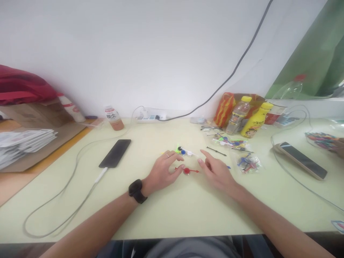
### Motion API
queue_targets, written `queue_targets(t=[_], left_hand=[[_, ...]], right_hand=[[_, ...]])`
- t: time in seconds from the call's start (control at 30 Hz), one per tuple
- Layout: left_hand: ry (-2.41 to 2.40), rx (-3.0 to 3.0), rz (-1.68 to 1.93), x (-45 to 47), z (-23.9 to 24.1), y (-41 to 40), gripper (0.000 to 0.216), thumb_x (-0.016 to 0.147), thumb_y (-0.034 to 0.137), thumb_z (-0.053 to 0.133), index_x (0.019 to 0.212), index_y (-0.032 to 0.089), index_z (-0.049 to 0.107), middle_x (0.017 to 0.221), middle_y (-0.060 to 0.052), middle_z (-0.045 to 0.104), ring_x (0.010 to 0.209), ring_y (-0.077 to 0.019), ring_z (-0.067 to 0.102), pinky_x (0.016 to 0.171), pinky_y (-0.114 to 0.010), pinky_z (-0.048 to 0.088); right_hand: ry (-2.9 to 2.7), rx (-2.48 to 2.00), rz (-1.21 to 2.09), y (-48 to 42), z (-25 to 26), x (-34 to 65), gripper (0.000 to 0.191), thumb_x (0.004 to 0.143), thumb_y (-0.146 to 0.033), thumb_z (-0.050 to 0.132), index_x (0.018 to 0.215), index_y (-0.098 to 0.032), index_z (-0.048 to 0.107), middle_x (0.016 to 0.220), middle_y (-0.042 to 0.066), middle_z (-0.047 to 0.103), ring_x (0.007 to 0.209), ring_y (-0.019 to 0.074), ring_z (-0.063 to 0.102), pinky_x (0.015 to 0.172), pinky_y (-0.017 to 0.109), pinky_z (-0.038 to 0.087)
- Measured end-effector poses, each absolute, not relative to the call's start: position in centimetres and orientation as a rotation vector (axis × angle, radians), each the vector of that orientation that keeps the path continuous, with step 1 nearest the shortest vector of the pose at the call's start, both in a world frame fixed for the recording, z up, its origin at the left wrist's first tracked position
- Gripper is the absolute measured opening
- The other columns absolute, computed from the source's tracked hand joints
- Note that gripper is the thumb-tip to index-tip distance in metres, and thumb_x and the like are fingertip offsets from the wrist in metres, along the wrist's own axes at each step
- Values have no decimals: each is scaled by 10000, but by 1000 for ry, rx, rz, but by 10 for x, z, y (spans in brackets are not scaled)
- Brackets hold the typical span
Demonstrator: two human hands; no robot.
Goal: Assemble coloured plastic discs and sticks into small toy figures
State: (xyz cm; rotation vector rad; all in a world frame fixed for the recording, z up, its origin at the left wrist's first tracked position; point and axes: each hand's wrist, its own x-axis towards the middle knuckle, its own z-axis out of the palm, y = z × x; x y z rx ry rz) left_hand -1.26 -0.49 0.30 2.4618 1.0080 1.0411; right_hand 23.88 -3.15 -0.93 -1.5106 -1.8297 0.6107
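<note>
A red arrow-shaped plastic piece with a round hub (186, 171) lies on the table between my hands. My left hand (163, 170) is open, thumb and forefinger apart; its thumb tip is right by the red piece's left end, and whether it touches cannot be made out. On the other side, my right hand (216, 172) is open too, forefinger and thumb spread, near the arrow's tip. Just beyond my fingers sit a white arrow piece (189, 153), a blue round-hubbed piece (183, 152) and a yellow-green one, partly overlapping. A black arrow piece (216, 151) lies past my right hand.
Bags of coloured pieces (248, 163) lie at right, below a clear bottle (238, 114) and a yellow bottle (256, 120). A phone (115, 153) on a cable is at left; another phone (303, 160) is at right. Another person's hand (339, 146) shows at the right edge.
</note>
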Motion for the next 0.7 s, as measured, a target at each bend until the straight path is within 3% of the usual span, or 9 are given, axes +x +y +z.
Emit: queue_targets(t=[0.07,0.1,0.17,0.4,0.53,0.7], left_hand=[[1032,2449,1061,-13,2,-4,109,989,271,614,1084,241,658,1059,-53,703,1027,-224,646,931,-377,510],[1042,2443,1070,-13,2,-3,107,995,270,607,1083,240,660,1057,-51,702,1030,-221,645,936,-375,508],[1063,2435,1088,-13,1,-3,112,1006,265,593,1091,241,662,1047,-49,700,1037,-219,644,941,-372,502],[1097,2429,1118,-14,2,-1,110,1020,256,574,1092,243,655,1012,-43,679,1015,-209,639,928,-367,502],[1116,2422,1136,-16,0,2,98,1013,251,583,1082,251,652,999,-38,678,1000,-212,642,916,-374,508],[1121,2409,1165,-17,-1,4,97,999,228,595,1070,252,656,994,-31,689,999,-209,650,924,-371,515]], right_hand=[[-1854,-1402,953,-34,-1,239,602,1031,-655,377,794,-203,697,544,-13,457,531,163,445,559,308,329],[-1854,-1307,1167,-35,3,240,693,1036,-678,330,603,-209,603,496,-13,390,498,149,393,542,308,305],[-1777,-1116,1485,-35,8,242,792,1040,-702,264,434,-216,421,446,-15,288,465,129,299,526,313,258],[-1423,-1067,1393,-23,6,255,742,977,-757,419,482,-204,448,487,-24,316,497,121,271,520,312,187],[-1335,-1209,1134,-12,10,270,616,921,-699,583,563,-200,528,507,-38,327,508,120,281,516,296,194],[-1491,-1483,693,3,10,298,478,948,-581,563,656,-204,581,554,-24,421,533,137,369,533,290,267]])
